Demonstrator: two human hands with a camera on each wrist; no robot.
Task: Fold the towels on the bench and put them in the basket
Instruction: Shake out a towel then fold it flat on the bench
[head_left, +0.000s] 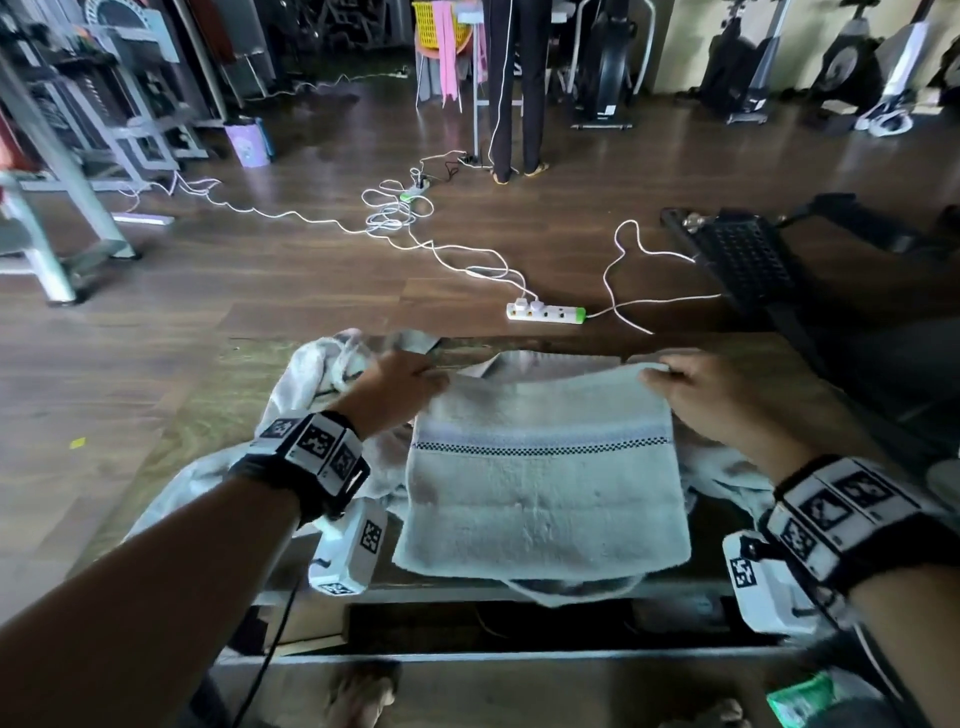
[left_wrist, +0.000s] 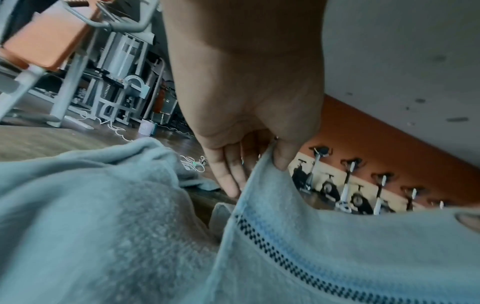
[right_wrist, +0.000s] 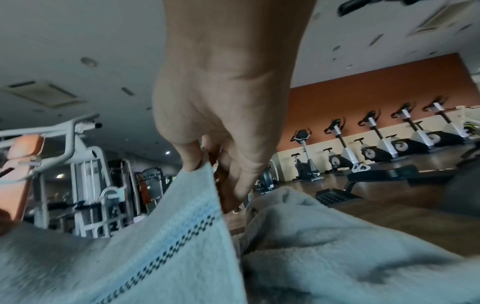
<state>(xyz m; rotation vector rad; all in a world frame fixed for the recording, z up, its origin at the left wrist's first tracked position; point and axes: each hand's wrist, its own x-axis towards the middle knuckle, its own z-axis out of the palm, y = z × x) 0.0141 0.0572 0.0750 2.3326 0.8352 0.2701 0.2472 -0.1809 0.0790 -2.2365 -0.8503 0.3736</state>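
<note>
A pale blue-grey towel with a checkered stripe hangs stretched between my hands over the bench. My left hand pinches its far left corner; thumb and fingers clamp the hem of the towel in the left wrist view, where the left hand reaches down. My right hand pinches the far right corner, and the right wrist view has the right hand nipping the edge of the towel. More rumpled towels lie beneath and to the left. No basket near the bench is in view.
A power strip and white cables lie on the wooden floor beyond the bench. A black stepper platform stands at right. A person's legs stand beside a yellow basket on a chair far back. Gym machines stand at left.
</note>
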